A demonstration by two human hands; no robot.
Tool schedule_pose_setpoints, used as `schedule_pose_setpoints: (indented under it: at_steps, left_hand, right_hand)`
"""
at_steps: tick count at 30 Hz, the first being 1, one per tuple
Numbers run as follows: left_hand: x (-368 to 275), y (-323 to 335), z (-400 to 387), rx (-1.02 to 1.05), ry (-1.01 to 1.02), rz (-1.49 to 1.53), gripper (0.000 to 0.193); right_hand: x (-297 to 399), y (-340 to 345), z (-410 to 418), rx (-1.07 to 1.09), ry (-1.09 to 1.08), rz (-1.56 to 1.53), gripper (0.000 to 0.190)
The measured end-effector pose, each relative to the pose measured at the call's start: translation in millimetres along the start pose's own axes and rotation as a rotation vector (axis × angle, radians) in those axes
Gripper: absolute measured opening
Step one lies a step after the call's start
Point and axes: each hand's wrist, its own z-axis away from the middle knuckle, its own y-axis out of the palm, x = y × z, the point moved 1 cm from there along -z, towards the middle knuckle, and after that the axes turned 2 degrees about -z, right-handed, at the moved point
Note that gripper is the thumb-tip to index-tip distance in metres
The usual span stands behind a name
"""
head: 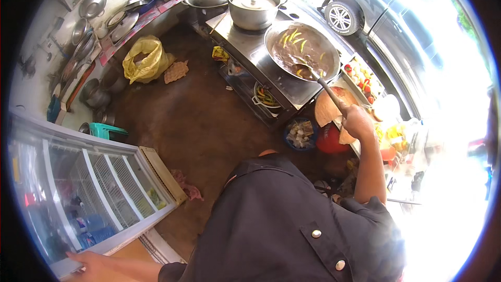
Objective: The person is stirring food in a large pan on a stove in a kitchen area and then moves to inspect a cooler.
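Observation:
My right hand (pixel 357 121) is closed around the handle of a long ladle (pixel 330 93), whose bowl end rests in a wide metal pan (pixel 336 62) of brown stew with long green peppers (pixel 291 37) on top. The pan stands at the near right end of a stainless steel stove (pixel 254 53). At the bottom left, my left hand (pixel 88 262) touches the lower edge of a glass-fronted display fridge (pixel 113 239); whether its fingers grip the edge is not clear.
A lidded pot (pixel 252 9) stands beside the pan. Right of it are a tray of cut vegetables (pixel 364 80) and a round wooden board (pixel 328 109). A blue basin (pixel 300 133), a yellow sack (pixel 146 62) and a green plastic stool (pixel 105 130) are on the floor.

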Motion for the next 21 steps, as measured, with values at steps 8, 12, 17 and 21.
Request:
schedule_pose_setpoints:
  at_steps: [8, 12, 17, 21]
  left_hand:
    - [-100.9, -10.9, 9.5, 0.122, 0.002, -0.502, 0.065]
    - [-84.1, -9.3, 22.7, -0.085, 0.448, -0.934, 0.047]
    - [-154.0, 22.2, 142.1, 0.405, 0.255, -0.310, 0.038]
    - [-228.2, 7.4, 299.2, 1.168, 0.140, 0.165, 0.026]
  right_hand:
    - [5.6, 40.2, -45.4, 0.033, 0.063, 0.030, 0.060]
    - [7.5, 63.4, -69.1, -0.073, 0.018, 0.011, 0.059]
    - [8.2, 88.3, -97.2, -0.104, 0.067, 0.021, 0.057]
    - [4.5, 106.5, -118.5, -0.129, 0.066, -0.003, 0.058]
